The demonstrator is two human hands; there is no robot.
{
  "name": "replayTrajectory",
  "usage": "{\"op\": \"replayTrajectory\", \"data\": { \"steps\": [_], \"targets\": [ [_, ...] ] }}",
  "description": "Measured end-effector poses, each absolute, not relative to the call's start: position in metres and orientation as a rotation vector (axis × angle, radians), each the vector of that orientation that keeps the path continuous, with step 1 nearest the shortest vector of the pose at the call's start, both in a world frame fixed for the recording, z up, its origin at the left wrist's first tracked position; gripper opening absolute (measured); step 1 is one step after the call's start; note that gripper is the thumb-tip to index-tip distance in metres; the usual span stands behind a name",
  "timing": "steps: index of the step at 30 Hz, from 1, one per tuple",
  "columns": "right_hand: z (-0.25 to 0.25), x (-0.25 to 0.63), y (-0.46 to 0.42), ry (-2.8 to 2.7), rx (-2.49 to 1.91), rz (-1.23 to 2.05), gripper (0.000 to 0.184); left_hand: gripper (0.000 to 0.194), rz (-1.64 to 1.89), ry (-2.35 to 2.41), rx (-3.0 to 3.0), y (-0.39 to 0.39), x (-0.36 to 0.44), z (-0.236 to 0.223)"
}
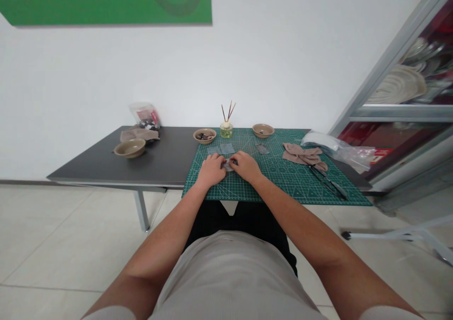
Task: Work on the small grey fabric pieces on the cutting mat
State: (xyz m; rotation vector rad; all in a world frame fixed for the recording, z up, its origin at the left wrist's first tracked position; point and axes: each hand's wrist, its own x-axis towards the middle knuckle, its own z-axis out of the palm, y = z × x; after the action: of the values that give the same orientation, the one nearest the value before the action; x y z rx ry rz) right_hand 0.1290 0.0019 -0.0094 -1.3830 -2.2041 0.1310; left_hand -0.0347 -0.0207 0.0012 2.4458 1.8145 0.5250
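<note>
My left hand (211, 170) and my right hand (247, 166) meet over the front middle of a green cutting mat (279, 183). Between their fingertips is a small grey see-through piece (228, 166), which may be a little bag. Both hands are closed at its edges, the right one in a pinch. Small dark spots show by the fingertips, too small to name. Just behind the hands lie flat blue-grey see-through pieces (227, 148), and a similar piece (262, 148) rests to the right. A tan bowl (204, 136) beyond holds dark and brownish stone-like bits.
A glass reed diffuser (226, 130) stands at the back between that bowl and another tan bowl (263, 131). To the right lie a brown cloth (304, 155), dark long-handled tools (329, 183) and a plastic bag (339, 149). Leftward are a tan bowl (130, 148) and a clear container (145, 114).
</note>
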Motion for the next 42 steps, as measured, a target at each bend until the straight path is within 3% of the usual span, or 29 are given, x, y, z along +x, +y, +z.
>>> {"op": "replayTrajectory", "data": {
  "steps": [4,29,37,42],
  "targets": [
    [-0.0102,0.1308,0.0023,-2.262,-1.214,0.24,0.009,0.025,0.517,1.806,2.44,-0.021,-0.0348,0.0017],
    [-0.0091,0.1317,0.0038,-2.202,-1.289,0.206,0.008,0.025,0.528,1.798,2.451,-0.0206,-0.0354,0.0006],
    [-0.0119,0.1334,0.0026,-2.098,-1.228,0.186,0.037,0.043,0.608,1.743,2.42,-0.0212,-0.0366,0.0015],
    [-0.0147,0.1343,0.0018,-2.168,-1.344,0.065,0.043,0.031,0.559,1.698,2.453,-0.0203,-0.0379,0.0004]
  ]
}}
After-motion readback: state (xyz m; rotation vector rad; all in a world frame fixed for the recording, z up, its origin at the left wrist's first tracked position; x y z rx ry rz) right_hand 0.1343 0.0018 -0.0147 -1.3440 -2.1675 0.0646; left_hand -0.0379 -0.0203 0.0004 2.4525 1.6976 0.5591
